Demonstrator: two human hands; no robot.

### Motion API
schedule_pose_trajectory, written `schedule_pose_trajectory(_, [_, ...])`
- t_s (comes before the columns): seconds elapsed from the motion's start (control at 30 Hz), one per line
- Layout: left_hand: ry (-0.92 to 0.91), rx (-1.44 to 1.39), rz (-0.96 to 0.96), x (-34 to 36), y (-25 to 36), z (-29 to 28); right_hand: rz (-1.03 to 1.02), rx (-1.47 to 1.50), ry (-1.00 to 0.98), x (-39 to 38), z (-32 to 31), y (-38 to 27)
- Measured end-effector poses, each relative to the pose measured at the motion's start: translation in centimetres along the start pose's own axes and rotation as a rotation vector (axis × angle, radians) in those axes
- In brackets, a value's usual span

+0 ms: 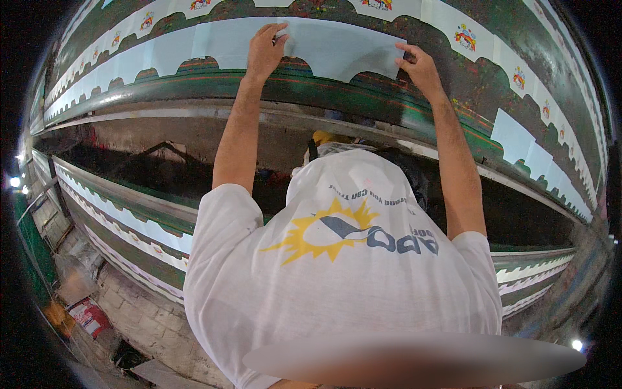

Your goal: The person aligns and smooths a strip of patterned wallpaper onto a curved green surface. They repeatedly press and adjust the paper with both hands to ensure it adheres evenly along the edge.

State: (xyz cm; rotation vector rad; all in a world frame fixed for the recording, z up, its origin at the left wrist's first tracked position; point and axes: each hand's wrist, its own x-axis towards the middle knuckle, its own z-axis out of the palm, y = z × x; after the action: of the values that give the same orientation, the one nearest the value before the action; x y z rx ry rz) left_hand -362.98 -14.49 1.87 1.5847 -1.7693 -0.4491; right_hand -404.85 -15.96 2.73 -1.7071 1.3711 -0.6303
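A long pale blue-white panel (337, 48) with a scalloped near edge lies flat on the dark green table (194, 84) in front of me. I cannot tell if it is cloth or paper. My left hand (264, 53) rests over the panel's middle, fingers stretched and thumb apart; something small and dark shows between the fingers, too small to name. At the panel's right end is my right hand (418, 66), index finger and thumb spread, fingertips at the edge. Farther back lie white panels with a colourful cartoon print (464, 37).
More plain scalloped panels (521, 146) lie along the table to the right. Behind me runs another long table with rows of panels (142, 220). On the brick floor (155, 318) at lower left sit a red-and-white packet (89, 316) and crumpled plastic bags (76, 262).
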Motion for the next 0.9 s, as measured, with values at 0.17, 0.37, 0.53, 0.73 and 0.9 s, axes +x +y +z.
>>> schedule_pose_trajectory(0.17, [-0.069,-0.028,-0.06,0.1,-0.4,-0.1,-0.012,-0.047,0.009,0.2,0.5,0.3])
schedule_pose_trajectory(0.37, [0.083,0.372,0.165,0.2,-1.5,0.9,0.046,-0.009,0.01,0.1,0.5,-0.1])
schedule_pose_trajectory(0.53, [0.065,0.372,0.289,0.1,-1.3,3.6,0.066,-0.074,0.016,0.1,0.6,-0.3])
schedule_pose_trajectory(0.73, [0.004,0.474,0.142,-0.4,-0.6,6.2,0.099,-0.04,-0.03,0.3,0.4,0.1])
schedule_pose_trajectory(0.9, [0.076,0.588,0.014,-0.8,1.4,8.4,0.078,0.187,-0.045,-1.6,0.0,0.3])
